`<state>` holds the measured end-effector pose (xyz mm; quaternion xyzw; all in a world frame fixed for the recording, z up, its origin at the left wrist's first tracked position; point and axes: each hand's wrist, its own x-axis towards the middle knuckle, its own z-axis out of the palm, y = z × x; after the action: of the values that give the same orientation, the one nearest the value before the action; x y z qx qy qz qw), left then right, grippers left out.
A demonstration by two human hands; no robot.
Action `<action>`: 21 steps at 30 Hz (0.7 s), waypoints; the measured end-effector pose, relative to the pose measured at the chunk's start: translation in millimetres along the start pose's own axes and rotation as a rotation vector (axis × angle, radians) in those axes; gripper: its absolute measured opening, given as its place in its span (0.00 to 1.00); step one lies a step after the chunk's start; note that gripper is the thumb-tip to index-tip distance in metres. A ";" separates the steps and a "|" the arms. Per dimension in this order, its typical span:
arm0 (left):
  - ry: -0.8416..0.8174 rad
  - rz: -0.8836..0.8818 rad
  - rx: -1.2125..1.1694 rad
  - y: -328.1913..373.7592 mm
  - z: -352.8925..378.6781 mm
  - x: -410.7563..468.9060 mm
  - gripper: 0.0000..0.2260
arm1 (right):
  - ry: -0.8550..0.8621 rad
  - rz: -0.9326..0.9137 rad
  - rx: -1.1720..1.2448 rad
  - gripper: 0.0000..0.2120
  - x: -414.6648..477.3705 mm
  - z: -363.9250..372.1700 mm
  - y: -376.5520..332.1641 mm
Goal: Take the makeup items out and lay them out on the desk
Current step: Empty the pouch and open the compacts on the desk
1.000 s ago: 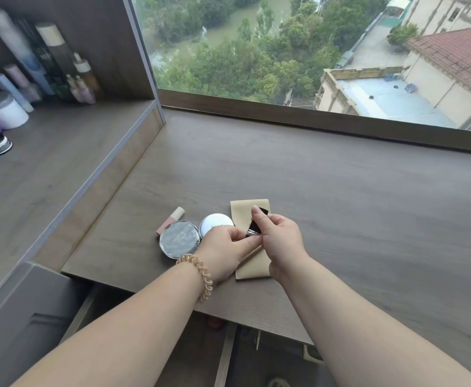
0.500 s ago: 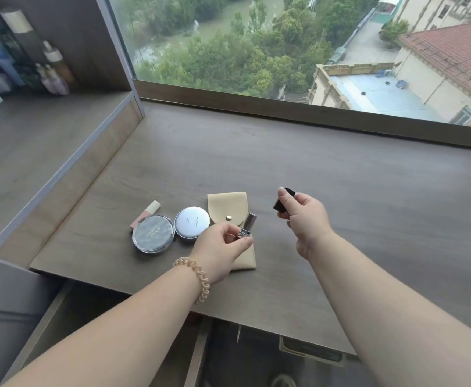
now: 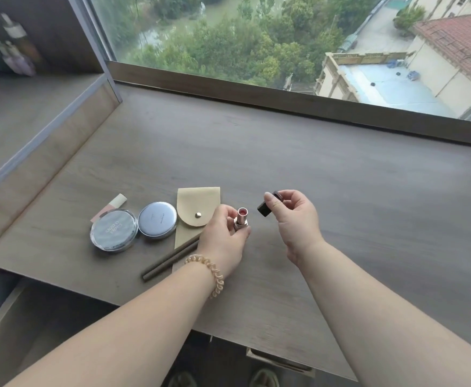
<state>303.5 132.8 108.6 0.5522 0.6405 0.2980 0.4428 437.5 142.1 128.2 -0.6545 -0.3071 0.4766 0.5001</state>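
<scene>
My left grip (image 3: 223, 238) pinches the uncapped lipstick (image 3: 241, 219) upright over the desk (image 3: 354, 196). At its 3 o'clock, apart from it, my right grip (image 3: 295, 219) pinches the dark cap (image 3: 266, 206). The beige pouch (image 3: 198, 208) lies at 9 o'clock, under my left grip's fingers. Bare wood runs from 12 to 3 o'clock, and the desk's front edge lies at 6.

On the worktop (image 3: 340, 191), at its near left, a row runs left to right: a tube (image 3: 114, 205) partly behind a large compact (image 3: 113, 231), a small compact (image 3: 157, 220) just beside it, then a pouch (image 3: 198, 208). A pencil (image 3: 167, 261) lies slantwise across the pouch's near end. Right of the pouch, the left hand (image 3: 223, 238) holds a lipstick (image 3: 241, 219) upright. Its cap (image 3: 265, 209) is in the right hand (image 3: 295, 219), apart from it.
</scene>
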 end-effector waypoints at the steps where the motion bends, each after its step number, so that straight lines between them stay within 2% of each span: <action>1: 0.044 0.028 0.078 -0.7 2.2 2.7 0.09 | 0.005 -0.002 -0.003 0.09 1.1 -1.4 1.4; 3: 0.096 0.067 0.166 -0.5 5.1 5.2 0.09 | 0.009 0.015 0.013 0.10 1.6 -4.7 4.4; 6: 0.074 0.061 0.193 1.5 9.1 6.0 0.07 | 0.008 0.015 -0.001 0.14 4.4 -7.3 12.9; 11: 0.083 0.068 0.363 0.2 16.1 12.0 0.04 | -0.084 -0.091 -0.190 0.08 9.4 -6.6 24.6; 14: 0.113 0.068 0.423 3.6 18.2 16.5 0.05 | -0.118 -0.182 -0.386 0.09 13.0 -5.8 31.8; 18: 0.095 0.067 0.430 7.4 19.1 18.9 0.05 | -0.060 -0.264 -0.709 0.07 12.2 -5.5 35.1; 21: 0.092 0.077 0.419 6.1 18.9 19.4 0.05 | -0.035 -0.260 -0.877 0.06 11.9 -10.0 34.4</action>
<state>323.2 150.9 101.2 0.6421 0.6865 0.1998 0.2768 448.6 138.3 92.3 -0.7524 -0.5677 0.2458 0.2260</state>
